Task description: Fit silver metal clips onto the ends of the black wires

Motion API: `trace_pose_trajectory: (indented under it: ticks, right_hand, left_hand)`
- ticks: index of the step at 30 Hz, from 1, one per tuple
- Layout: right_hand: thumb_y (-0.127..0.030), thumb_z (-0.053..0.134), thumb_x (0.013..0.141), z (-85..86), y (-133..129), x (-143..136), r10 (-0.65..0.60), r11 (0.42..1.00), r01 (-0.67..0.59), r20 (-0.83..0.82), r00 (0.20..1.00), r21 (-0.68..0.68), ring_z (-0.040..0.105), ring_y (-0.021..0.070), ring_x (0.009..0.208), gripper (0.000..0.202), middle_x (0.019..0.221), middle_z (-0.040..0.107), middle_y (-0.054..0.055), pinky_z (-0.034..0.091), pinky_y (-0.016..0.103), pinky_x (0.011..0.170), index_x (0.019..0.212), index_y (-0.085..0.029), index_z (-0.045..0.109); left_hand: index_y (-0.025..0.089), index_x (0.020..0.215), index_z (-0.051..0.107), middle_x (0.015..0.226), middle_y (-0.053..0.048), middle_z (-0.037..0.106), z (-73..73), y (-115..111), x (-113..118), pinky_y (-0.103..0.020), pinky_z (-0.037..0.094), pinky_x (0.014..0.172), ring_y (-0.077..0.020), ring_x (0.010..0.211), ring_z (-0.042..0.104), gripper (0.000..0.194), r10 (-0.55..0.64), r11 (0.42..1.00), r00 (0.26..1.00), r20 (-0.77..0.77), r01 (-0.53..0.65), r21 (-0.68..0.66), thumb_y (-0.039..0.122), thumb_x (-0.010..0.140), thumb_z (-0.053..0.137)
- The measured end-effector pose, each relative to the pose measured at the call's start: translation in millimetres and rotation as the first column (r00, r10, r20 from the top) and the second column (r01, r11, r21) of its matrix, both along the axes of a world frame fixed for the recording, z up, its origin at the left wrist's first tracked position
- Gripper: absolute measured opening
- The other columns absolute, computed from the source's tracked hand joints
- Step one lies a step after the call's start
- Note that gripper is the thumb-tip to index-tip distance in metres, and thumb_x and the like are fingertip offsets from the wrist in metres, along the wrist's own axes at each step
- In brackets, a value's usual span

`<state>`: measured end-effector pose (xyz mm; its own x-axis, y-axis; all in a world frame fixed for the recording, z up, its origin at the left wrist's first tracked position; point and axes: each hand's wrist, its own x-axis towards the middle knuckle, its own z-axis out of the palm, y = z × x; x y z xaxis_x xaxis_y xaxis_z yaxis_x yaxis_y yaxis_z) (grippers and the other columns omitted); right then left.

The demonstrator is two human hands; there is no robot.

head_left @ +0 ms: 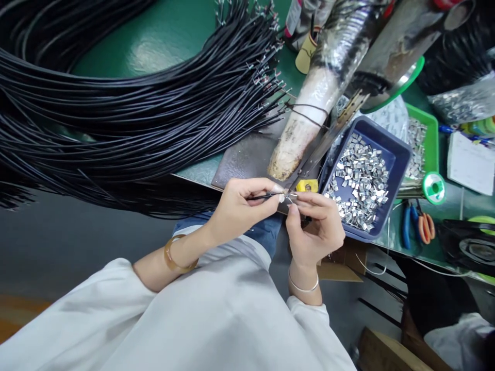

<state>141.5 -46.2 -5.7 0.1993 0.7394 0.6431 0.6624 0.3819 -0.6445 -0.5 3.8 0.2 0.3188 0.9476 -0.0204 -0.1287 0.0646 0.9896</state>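
Between the thumb and fingers of my left hand (247, 203) a black cable (260, 196) is pinched close to its end. My right hand (315, 221) is closed in a pinch on a small silvery metal connector (293, 196) at that cable's tip; fine wire ends show between the two hands. Just behind the fingertips is the tip of a soldering iron (309, 165), slanting down from the upper right. A yellow block (307, 186) sits right behind my right fingers.
A thick bundle of black cables (154, 113) fills the green table's left side. A purple bin (398, 149) holds many small metal connectors, with a green bin (431, 139) behind it. A plastic-wrapped duct (309, 103) reaches down near my hands. Pliers (417, 226) and a solder spool (433, 187) lie to the right.
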Motion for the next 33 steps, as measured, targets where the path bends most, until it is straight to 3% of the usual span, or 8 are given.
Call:
trace_pose_trajectory:
  ticks: [6,10,15,18,23,28,33]
  right_hand:
    - [-0.006,0.069,0.083,-2.9,-3.1,1.5,0.031,0.999,-0.031,-0.017,0.999,-0.008,0.073,0.0147,0.086,0.017,0.095,0.074,0.002,0.063,0.031,0.074,0.088,-0.022,0.063]
    - [-0.009,0.067,0.085,-1.4,-3.8,2.8,0.021,1.0,-0.022,-0.027,0.999,-0.022,0.073,0.0136,0.082,0.015,0.088,0.074,0.0,0.062,0.03,0.073,0.087,-0.022,0.061]
    - [-0.008,0.066,0.085,3.6,-10.4,8.6,0.026,0.999,-0.023,-0.098,0.995,0.035,0.074,0.0145,0.071,0.018,0.082,0.074,-0.003,0.062,0.029,0.061,0.094,-0.023,0.06]
    - [-0.008,0.067,0.084,9.1,-14.7,11.6,-0.015,0.997,0.016,-0.009,1.0,0.081,0.073,0.0144,0.066,0.022,0.08,0.073,-0.004,0.061,0.029,0.058,0.097,-0.024,0.062]
    - [-0.011,0.071,0.084,8.3,-11.7,7.7,-0.094,0.996,0.091,0.237,0.967,0.022,0.075,0.0152,0.084,0.017,0.093,0.077,0.0,0.063,0.031,0.076,0.09,-0.025,0.065]
    - [-0.011,0.069,0.085,-1.5,-2.5,3.6,-0.074,0.997,0.077,0.176,0.982,-0.006,0.073,0.015,0.087,0.014,0.093,0.075,0.0,0.062,0.033,0.078,0.089,-0.024,0.065]
    - [-0.01,0.072,0.083,0.3,1.8,2.7,-0.086,0.996,0.084,0.126,0.988,0.022,0.071,0.0143,0.087,0.015,0.093,0.073,-0.001,0.061,0.034,0.081,0.088,-0.024,0.068]
  left_hand:
    - [0.011,0.081,0.077,0.063,-0.001,0.064,2.7,-1.2,-2.9,-0.016,0.034,0.047,-0.0057,0.052,0.045,0.012,-0.037,0.999,0.998,-0.049,0.036,-0.011,0.019,0.082,0.068]
    - [0.01,0.078,0.074,0.053,0.005,0.045,2.5,-2.1,-4.7,-0.018,0.02,0.043,-0.0039,0.048,0.027,0.011,-0.083,0.996,0.993,-0.084,0.087,0.036,0.017,0.081,0.066]
    - [0.012,0.073,0.069,0.053,0.008,0.029,0.5,-6.3,-9.5,-0.021,0.018,0.047,-0.005,0.051,0.022,0.007,-0.186,0.98,0.974,-0.127,0.194,0.053,0.014,0.079,0.066]
    - [0.013,0.074,0.069,0.053,0.008,0.03,0.6,-7.8,-9.9,-0.021,0.02,0.047,-0.0058,0.051,0.024,0.009,-0.198,0.98,0.977,-0.085,0.197,-0.014,0.019,0.08,0.067]
    - [0.013,0.077,0.072,0.056,0.004,0.044,4.2,-3.8,-3.9,-0.022,0.024,0.047,-0.0069,0.051,0.032,0.017,-0.122,0.983,0.992,0.034,0.125,-0.137,0.026,0.084,0.066]
    - [0.013,0.071,0.071,0.054,0.005,0.042,3.5,0.8,2.5,-0.021,0.025,0.047,-0.0058,0.05,0.031,0.013,-0.056,0.992,0.997,0.052,0.061,-0.106,0.022,0.079,0.068]
    - [0.013,0.074,0.072,0.054,0.005,0.041,2.3,1.8,3.9,-0.021,0.024,0.046,-0.0059,0.051,0.031,0.011,-0.023,0.997,0.999,0.031,0.025,-0.071,0.021,0.08,0.067]
